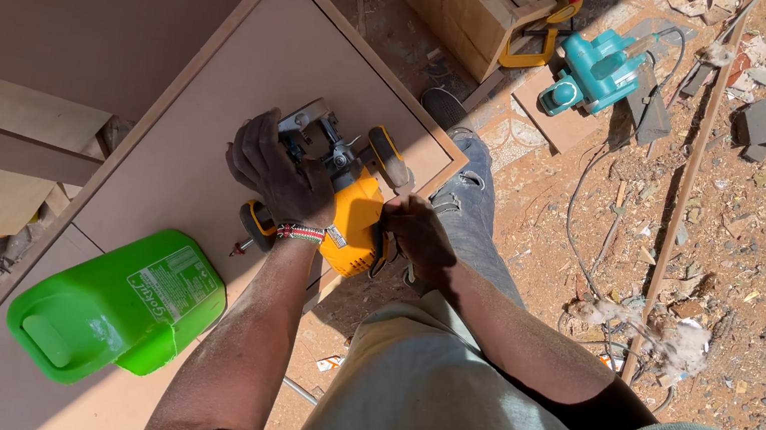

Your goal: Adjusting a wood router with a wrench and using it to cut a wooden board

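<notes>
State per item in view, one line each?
yellow power tool: base down on panel, gripped by both hands
left hand: clasped on the tool's top
right hand: gripping the tool's side
green jug: lying on its side
teal planer: on ground, unattended

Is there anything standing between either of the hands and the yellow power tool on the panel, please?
Nothing visible does: the left hand grips the yellow power tool from above and the right hand presses against its side.
</notes>
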